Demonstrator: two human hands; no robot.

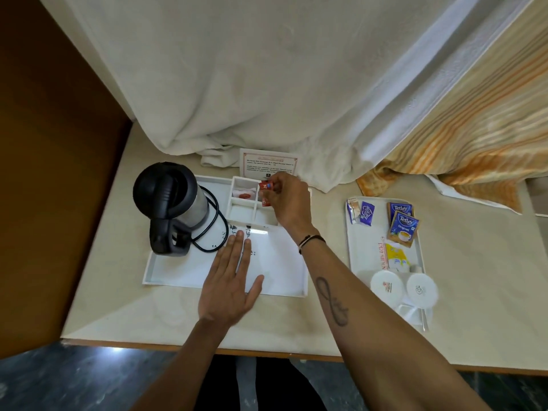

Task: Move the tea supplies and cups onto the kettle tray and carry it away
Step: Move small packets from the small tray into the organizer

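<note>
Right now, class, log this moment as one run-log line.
left hand flat on kettle tray | right hand holds red sachet over divider box | Tetley bags still on side tray

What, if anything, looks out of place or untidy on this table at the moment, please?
Nothing is spilled or broken. The kettle has its black cord lying loose across the kettle tray, and a white towel trails off the bed onto the table beside a printed card.
</note>
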